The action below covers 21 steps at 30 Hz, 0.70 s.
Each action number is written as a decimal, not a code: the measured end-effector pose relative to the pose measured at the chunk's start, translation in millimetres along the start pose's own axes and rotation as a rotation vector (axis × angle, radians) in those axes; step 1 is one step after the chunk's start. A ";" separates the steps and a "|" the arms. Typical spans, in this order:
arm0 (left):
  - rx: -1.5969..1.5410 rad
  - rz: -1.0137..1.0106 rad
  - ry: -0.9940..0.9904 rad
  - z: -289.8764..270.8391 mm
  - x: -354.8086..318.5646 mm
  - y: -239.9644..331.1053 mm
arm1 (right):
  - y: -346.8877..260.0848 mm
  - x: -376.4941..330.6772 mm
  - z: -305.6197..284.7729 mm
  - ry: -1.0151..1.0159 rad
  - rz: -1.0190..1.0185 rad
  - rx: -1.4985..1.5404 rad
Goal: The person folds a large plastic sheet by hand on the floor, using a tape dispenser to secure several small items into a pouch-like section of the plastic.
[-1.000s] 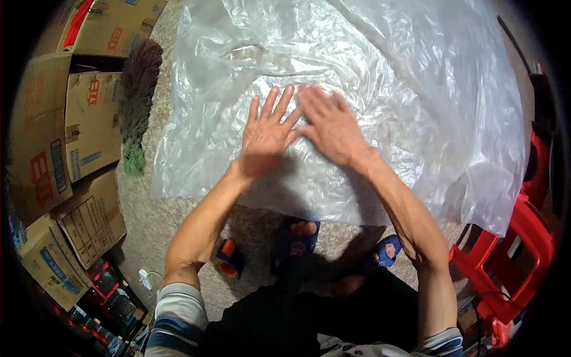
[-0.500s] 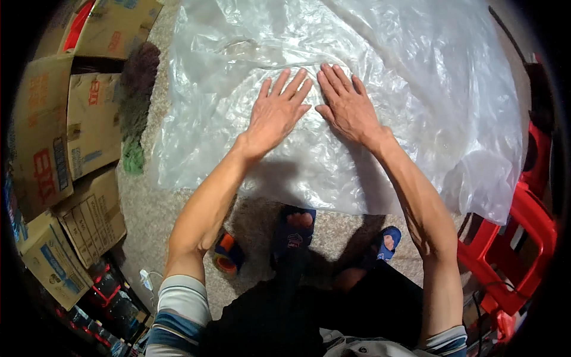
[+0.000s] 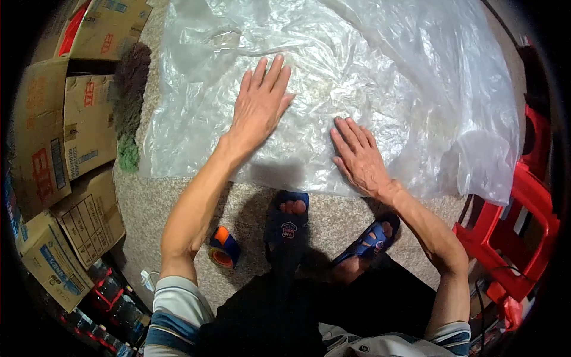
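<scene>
Now, sheet: a big clear plastic sheet (image 3: pixel 369 77) lies crinkled across the upper middle of the frame on speckled carpet (image 3: pixel 148 208), under both palms.
Left hand: the left hand (image 3: pixel 262 104) is flat and open, fingers together and stretched toward the top of the frame, pressing the plastic left of centre.
Right hand: the right hand (image 3: pixel 358 157) is open too, fingers slightly spread, palm down on the sheet close to its near edge, lower and to the right of the other.
Edges: the near edge runs just above the blue sandals (image 3: pixel 288 223); the right side droops in folds beside red plastic stools (image 3: pixel 520 232).
Room: cardboard boxes (image 3: pixel 65 131) line the left rim, with a dark and green yarn bundle (image 3: pixel 128 107) touching the sheet's left edge.
Floor: a roll of tape (image 3: pixel 223 247) sits lower left of centre, just beside the left forearm.
</scene>
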<state>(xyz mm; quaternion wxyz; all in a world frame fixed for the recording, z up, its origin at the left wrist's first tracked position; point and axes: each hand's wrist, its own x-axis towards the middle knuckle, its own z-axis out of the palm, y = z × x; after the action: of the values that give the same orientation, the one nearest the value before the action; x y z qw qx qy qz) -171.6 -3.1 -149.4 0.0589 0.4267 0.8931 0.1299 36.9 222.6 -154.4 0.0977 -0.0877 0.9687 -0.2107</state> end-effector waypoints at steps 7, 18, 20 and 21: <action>0.131 -0.057 -0.255 22.3 -90.2 8.3 | 11.9 -17.9 3.7 -0.037 0.052 -0.124; 0.072 -0.126 -0.231 20.0 -89.5 26.2 | -3.3 5.2 -1.1 0.030 -0.001 -0.027; 0.076 -0.128 -0.223 22.3 -97.8 17.3 | -8.1 9.2 4.3 -0.032 0.007 -0.071; 0.060 -0.144 -0.194 22.6 -102.4 11.2 | -5.4 8.5 5.5 -0.035 0.002 -0.086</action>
<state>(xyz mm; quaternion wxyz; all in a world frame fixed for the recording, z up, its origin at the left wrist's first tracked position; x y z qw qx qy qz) -94.0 -71.8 -168.5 0.1416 0.3736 0.9150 0.0566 30.7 213.8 -158.2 0.1110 -0.0947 0.9751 -0.1670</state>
